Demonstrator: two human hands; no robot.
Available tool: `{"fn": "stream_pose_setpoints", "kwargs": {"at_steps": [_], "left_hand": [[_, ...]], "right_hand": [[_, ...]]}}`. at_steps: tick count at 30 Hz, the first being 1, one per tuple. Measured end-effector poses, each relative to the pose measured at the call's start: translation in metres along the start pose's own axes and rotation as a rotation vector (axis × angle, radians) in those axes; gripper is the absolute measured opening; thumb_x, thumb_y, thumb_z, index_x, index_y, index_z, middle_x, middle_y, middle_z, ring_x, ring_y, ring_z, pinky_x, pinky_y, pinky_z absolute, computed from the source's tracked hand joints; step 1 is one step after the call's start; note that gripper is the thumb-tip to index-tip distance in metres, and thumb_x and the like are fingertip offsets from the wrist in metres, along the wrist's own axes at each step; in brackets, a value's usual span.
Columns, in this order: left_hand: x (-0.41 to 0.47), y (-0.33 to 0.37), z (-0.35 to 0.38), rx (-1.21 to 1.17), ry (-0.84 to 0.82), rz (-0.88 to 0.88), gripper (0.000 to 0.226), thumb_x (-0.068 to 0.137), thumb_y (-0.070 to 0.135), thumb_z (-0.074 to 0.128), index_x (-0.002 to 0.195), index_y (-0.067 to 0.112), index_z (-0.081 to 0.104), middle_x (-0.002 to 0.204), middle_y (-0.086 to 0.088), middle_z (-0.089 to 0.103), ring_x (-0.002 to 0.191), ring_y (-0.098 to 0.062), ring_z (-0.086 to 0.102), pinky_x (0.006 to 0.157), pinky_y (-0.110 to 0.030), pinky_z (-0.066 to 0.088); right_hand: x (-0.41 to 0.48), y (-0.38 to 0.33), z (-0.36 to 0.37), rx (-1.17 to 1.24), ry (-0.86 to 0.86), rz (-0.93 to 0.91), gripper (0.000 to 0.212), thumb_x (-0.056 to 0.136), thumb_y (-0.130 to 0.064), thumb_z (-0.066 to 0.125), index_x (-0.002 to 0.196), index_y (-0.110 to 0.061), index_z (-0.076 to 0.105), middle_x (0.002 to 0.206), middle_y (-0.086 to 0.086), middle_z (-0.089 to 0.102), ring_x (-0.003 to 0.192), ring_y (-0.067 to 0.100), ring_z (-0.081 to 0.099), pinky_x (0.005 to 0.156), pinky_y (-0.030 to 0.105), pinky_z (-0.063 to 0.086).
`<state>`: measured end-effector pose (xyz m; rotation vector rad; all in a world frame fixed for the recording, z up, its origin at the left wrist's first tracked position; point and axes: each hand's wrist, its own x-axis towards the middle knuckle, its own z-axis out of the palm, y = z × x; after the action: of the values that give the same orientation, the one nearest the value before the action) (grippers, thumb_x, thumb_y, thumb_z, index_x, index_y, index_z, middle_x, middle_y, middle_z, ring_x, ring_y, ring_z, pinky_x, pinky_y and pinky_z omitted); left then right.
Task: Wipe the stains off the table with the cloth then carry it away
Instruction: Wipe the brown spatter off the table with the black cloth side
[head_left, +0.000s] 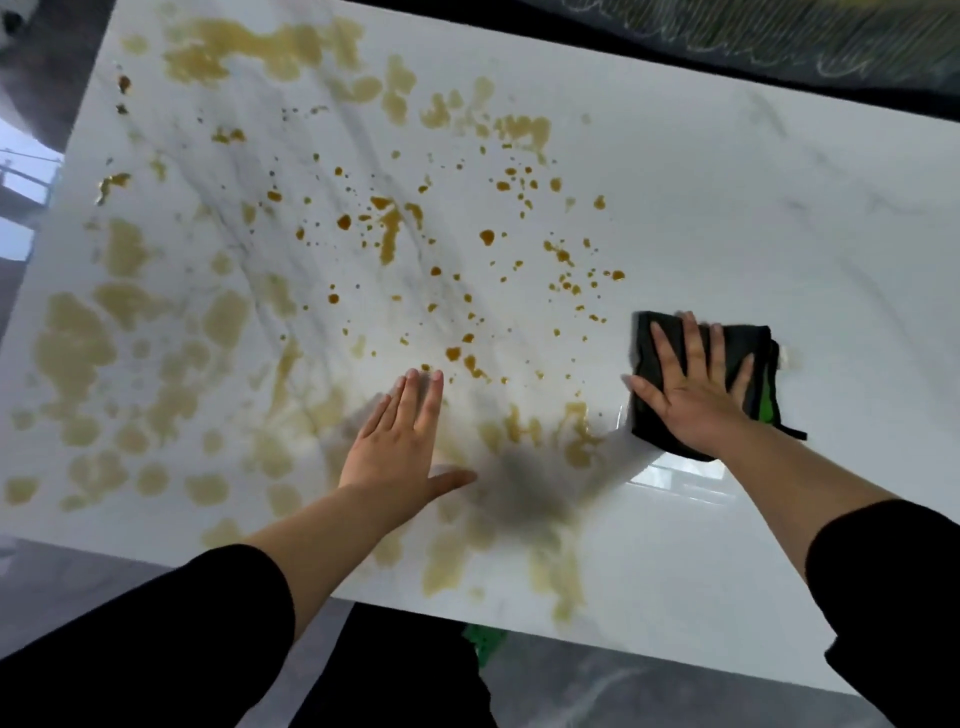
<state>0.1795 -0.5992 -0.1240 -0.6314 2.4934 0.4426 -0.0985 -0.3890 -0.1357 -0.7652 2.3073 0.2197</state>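
A white marble-look table (727, 218) fills the view. Brown and yellowish stains (387, 228) cover its left and middle, from small dark drops to wide pale smears. A folded dark cloth (748, 348) with a green edge lies flat on the table at the right. My right hand (691, 384) presses down on the cloth with spread, straight fingers. My left hand (400, 441) lies flat on the table among the stains, fingers straight and together, thumb out to the right. Both forearms come from black sleeves.
The table's near edge runs across the bottom, with grey floor (623, 686) below it. A dark patterned surface (779, 41) lies beyond the far edge at the top right. The right part of the tabletop shows no stains.
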Motion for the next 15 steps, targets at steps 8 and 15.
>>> {"fn": "stream_pose_setpoints", "kwargs": {"at_steps": [8, 15], "left_hand": [[-0.001, -0.003, 0.000, 0.128, -0.048, 0.039, 0.125, 0.061, 0.096, 0.024, 0.146, 0.023, -0.032, 0.157, -0.017, -0.025, 0.146, -0.026, -0.021, 0.120, -0.038, -0.007], [-0.005, -0.002, -0.001, 0.172, -0.101, 0.038, 0.131, 0.056, 0.097, 0.037, 0.147, 0.029, -0.030, 0.154, -0.019, -0.032, 0.144, -0.028, -0.026, 0.120, -0.039, -0.009]], "right_hand": [[-0.019, -0.007, 0.018, 0.051, 0.033, 0.024, 0.068, 0.072, -0.082, -0.006, 0.124, -0.054, -0.039, 0.143, -0.014, -0.047, 0.138, 0.018, -0.037, 0.108, 0.058, -0.019], [-0.103, -0.020, 0.102, 0.116, 0.040, 0.062, 0.066, 0.078, -0.078, -0.007, 0.127, -0.052, -0.042, 0.138, -0.016, -0.052, 0.128, 0.014, -0.048, 0.106, 0.057, -0.023]]}}
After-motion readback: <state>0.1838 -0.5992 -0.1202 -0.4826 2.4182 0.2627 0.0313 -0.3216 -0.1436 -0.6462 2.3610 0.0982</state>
